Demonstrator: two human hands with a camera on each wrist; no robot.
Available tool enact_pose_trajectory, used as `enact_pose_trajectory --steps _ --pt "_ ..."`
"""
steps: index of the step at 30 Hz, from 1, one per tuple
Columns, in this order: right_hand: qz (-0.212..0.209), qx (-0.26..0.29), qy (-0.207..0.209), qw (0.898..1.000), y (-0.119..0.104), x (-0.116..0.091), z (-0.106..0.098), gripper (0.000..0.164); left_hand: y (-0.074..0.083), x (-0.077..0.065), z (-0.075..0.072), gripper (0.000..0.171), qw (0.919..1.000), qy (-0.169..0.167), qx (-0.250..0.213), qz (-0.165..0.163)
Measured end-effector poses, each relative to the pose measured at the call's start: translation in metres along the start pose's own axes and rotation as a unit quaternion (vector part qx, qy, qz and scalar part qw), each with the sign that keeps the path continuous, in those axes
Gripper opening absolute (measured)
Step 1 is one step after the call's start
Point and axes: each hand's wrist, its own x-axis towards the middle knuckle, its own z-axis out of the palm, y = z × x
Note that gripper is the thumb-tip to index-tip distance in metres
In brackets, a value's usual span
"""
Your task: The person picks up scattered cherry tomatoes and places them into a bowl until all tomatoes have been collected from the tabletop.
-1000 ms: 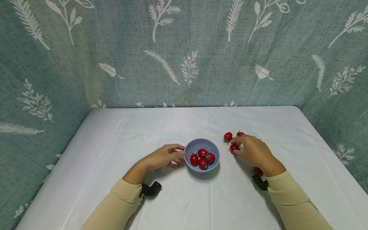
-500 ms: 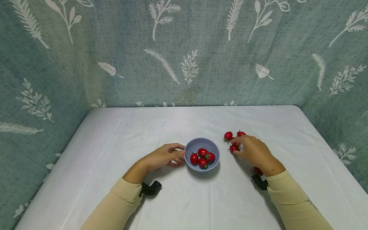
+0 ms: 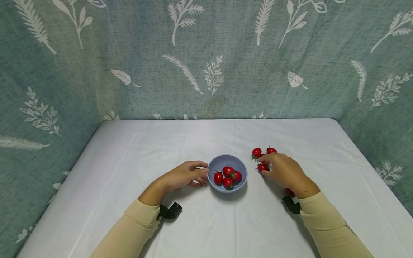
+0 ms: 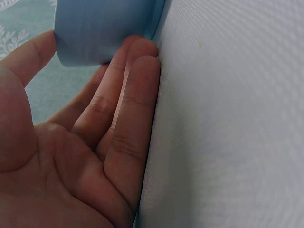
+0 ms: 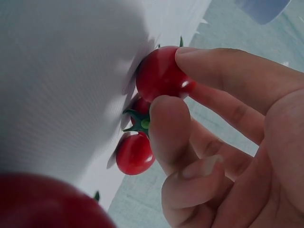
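A small lavender-blue bowl (image 3: 211, 184) stands on the white-covered table with several red cherry tomatoes (image 3: 228, 183) in it. My left hand (image 3: 185, 175) rests against the bowl's left side. In the left wrist view its thumb and nearly straight fingers (image 4: 137, 95) touch the bowl's wall. To the right, my right hand (image 3: 287, 172) pinches a cherry tomato (image 5: 159, 73) between thumb and index finger, low at the cloth. Right behind that one lie more cherry tomatoes (image 5: 135, 154) with green stems, partly hidden by the fingers.
Two cherry tomatoes, one at the left (image 3: 256, 152) and one at the right (image 3: 271, 150), lie just beyond the right hand. Another tomato (image 3: 290, 192) shows beneath the right wrist. A green leaf-patterned curtain (image 3: 206, 71) hangs around the table (image 3: 180, 139).
Both hands and the bowl keep their places. The slight shift of the whole scene comes with the head camera.
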Motion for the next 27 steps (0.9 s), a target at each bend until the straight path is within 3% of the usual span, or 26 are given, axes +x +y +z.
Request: enact_pose_trajectory --steps 17,27 --pt "0.003 0.003 0.015 1.0 -0.002 -0.0009 -0.0024 0.04 0.0016 0.0011 0.0006 0.048 1.0 0.0 0.004 0.002" --pt "-0.017 -0.003 0.046 0.999 -0.006 -0.0041 -0.0039 0.038 0.0033 0.0002 0.0015 0.047 1.0 0.001 0.006 0.0"
